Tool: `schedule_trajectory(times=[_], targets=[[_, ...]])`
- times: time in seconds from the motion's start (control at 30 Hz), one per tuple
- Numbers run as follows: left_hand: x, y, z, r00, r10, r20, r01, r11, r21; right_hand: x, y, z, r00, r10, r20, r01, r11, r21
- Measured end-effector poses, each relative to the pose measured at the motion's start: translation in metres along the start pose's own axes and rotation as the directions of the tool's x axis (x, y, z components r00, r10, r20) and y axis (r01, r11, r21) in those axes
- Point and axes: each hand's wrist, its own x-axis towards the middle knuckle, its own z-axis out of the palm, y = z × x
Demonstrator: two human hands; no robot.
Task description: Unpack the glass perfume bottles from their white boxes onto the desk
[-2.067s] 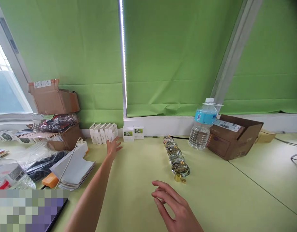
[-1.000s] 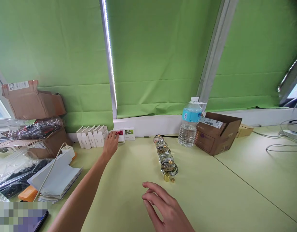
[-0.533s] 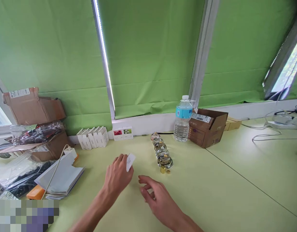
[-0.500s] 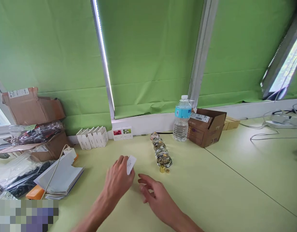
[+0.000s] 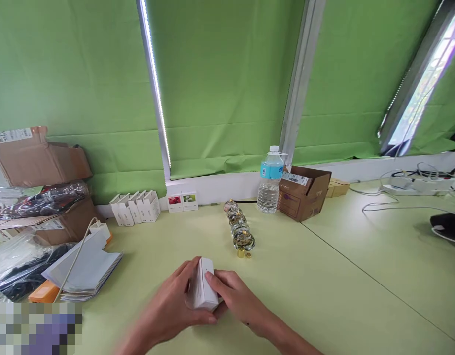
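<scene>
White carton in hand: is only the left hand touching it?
No, the left hand and the right hand both touch the white carton.

Open straight ahead of the left hand [image 5: 173, 301], over bare table [image 5: 175, 236], right up to two picture boxes [image 5: 183, 201] at the wall. Blocked at forward left by a row of white boxes [image 5: 134, 209], and level with the left hand, off to its left, by a paper stack [image 5: 88, 273]. Filled between the hands by a white carton [image 5: 204, 286]. Obstructed just ahead of the right hand [image 5: 236, 296] by a line of glassware [image 5: 243, 240]. Wide open rightward from there, but barred at forward right by the water bottle [image 5: 269, 197] and cardboard box [image 5: 296, 202].
</scene>
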Motion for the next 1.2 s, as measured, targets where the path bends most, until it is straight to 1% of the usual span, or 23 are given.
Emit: schedule_trajectory(times=[0.07,0.13,0.23,0.3,0.37,0.47,0.53,0.6,0.7,0.77,0.93,1.1,1.2], targets=[[-0.007,0.0,0.007,0.996,0.043,-0.083,-0.036,0.997,0.075,-0.001,0.0,0.0,1.0,-0.013,0.025,0.014,1.0,-0.017],[-0.012,-0.001,0.013,0.982,0.091,-0.164,-0.068,0.988,0.139,-0.001,-0.001,-0.002,0.999,0.007,0.046,-0.005,1.0,-0.03],[-0.014,-0.001,0.022,0.963,0.137,-0.232,-0.092,0.976,0.196,-0.002,-0.005,-0.009,0.996,0.024,0.087,-0.017,0.996,-0.09],[-0.015,0.001,0.027,0.961,0.131,-0.243,-0.072,0.969,0.236,-0.004,-0.009,-0.012,0.995,0.007,0.098,0.008,0.989,-0.151],[-0.015,0.003,0.03,0.957,0.155,-0.246,-0.076,0.949,0.305,-0.005,-0.013,-0.014,0.995,-0.008,0.102,0.029,0.977,-0.21],[-0.014,0.002,0.03,0.931,0.261,-0.255,-0.134,0.894,0.429,-0.006,-0.015,-0.013,0.995,0.007,0.1,0.021,0.959,-0.281],[-0.013,-0.001,0.029,0.908,0.334,-0.251,-0.18,0.855,0.487,-0.005,-0.015,-0.01,0.997,0.006,0.071,0.018,0.943,-0.331],[-0.012,-0.003,0.028,0.892,0.383,-0.241,-0.211,0.824,0.526,-0.004,-0.014,-0.006,0.999,-0.035,0.03,0.044,0.927,-0.372],[-0.011,-0.005,0.027,0.886,0.402,-0.229,-0.221,0.802,0.554,-0.002,-0.01,-0.001,0.994,-0.109,-0.016,0.094,0.911,-0.403],[-0.01,-0.006,0.027,0.886,0.402,-0.229,-0.218,0.8,0.56,-0.001,-0.007,0.001,0.991,-0.13,-0.037,0.103,0.902,-0.42],[-0.009,-0.007,0.027,0.883,0.402,-0.24,-0.223,0.813,0.538,0.002,-0.002,0.001,0.992,-0.116,-0.048,0.084,0.899,-0.43],[-0.009,-0.007,0.026,0.875,0.402,-0.27,-0.229,0.834,0.501,0.001,-0.006,0.002,0.994,-0.105,-0.043,0.081,0.921,-0.38],[-0.009,-0.006,0.024,0.874,0.39,-0.289,-0.226,0.854,0.468,0.001,-0.007,-0.002,0.994,-0.099,-0.047,0.077,0.939,-0.336]])
